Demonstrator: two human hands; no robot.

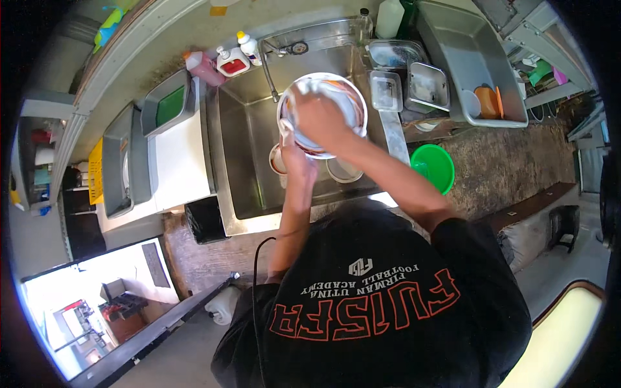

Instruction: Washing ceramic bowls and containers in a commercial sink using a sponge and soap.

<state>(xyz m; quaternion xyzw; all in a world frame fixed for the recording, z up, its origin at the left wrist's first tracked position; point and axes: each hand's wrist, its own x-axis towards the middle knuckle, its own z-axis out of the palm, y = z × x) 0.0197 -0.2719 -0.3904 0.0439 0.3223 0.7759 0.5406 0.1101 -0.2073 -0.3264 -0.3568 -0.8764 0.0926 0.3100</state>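
A round white bowl or tub [358, 97] with brown and orange smears inside is held over the stainless steel sink [247, 145]. Gripping its lower left rim, my left hand [297, 155] has white cloth or foam beside its fingers. My right hand [320, 114] is inside the vessel, blurred, its fingers hidden, so whether it holds anything cannot be told. The metal faucet [268, 72] reaches down just left of the rim. Beneath, in the sink, are a smaller soiled bowl [277, 160] and a round pale container [345, 170], both partly covered.
Soap bottles [233, 62] line the sink's back left edge. Grey tubs [167, 102] stand on the left counter. At the right are a clear plastic container [386, 91], a metal pan [428, 86], a large grey tub [458, 58] and a green basin [433, 167].
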